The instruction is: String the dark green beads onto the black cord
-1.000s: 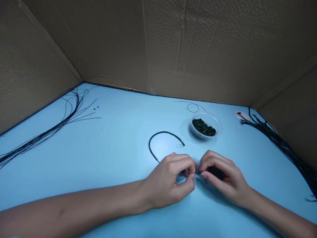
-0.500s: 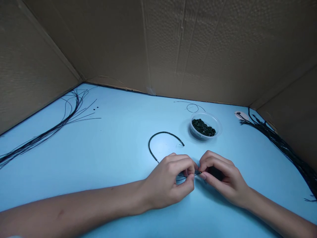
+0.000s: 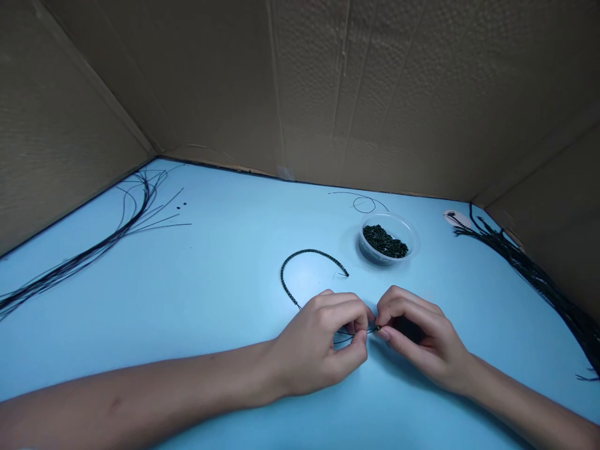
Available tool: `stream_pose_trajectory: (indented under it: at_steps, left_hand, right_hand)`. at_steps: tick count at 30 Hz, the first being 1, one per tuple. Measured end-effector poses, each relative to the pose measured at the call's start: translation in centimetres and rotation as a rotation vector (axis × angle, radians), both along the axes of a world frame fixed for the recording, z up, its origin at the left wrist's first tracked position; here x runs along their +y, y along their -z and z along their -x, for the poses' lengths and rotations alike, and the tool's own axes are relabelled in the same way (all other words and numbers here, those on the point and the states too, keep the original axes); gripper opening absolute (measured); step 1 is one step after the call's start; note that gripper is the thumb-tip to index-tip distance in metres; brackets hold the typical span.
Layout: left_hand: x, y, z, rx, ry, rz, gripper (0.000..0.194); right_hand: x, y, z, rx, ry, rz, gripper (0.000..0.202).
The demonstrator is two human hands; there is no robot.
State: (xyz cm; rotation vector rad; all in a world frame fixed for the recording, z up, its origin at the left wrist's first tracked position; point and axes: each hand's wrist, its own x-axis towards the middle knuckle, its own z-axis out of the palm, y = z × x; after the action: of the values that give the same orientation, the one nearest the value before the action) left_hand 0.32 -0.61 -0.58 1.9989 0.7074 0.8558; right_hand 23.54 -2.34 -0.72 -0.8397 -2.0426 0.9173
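Thin black cord [image 3: 344, 339] runs between the thumb and fingers of my left hand [image 3: 328, 340], which are pinched shut on it. Close by, my right hand [image 3: 422, 334] pinches a tiny dark bead [image 3: 378, 327] at the cord's end; the fingertips hide part of it. A string of dark beads [image 3: 284, 265] curves over the table beyond my left hand, its lower end passing under that hand. Past my right hand stands a clear round tub [image 3: 412, 240] with many dark green-black beads [image 3: 385, 242] inside.
A bundle of black cords [image 3: 107, 240] lies at the left. Two loose beads [image 3: 181, 205] are near it. Behind the tub is a coiled thin cord [image 3: 364, 204]. Dark beaded strands [image 3: 525, 265] and a pale round tag [image 3: 459, 219] lie at the right. Cardboard walls [image 3: 309, 94] enclose the blue table.
Almost nothing differs. Both hands keep the same pinch in the same place, with only a very slight shift of the cord and bead between the fingertips.
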Motion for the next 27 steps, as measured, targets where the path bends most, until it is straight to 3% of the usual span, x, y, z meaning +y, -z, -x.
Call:
stream_pose_trajectory:
  at_steps: [27]
  left_hand:
    - [-0.03, 0.02, 0.09, 0.045, 0.026, -0.059, 0.011]
  right_hand:
    - [-0.08, 0.01, 0.0, -0.076, -0.027, 0.047, 0.009]
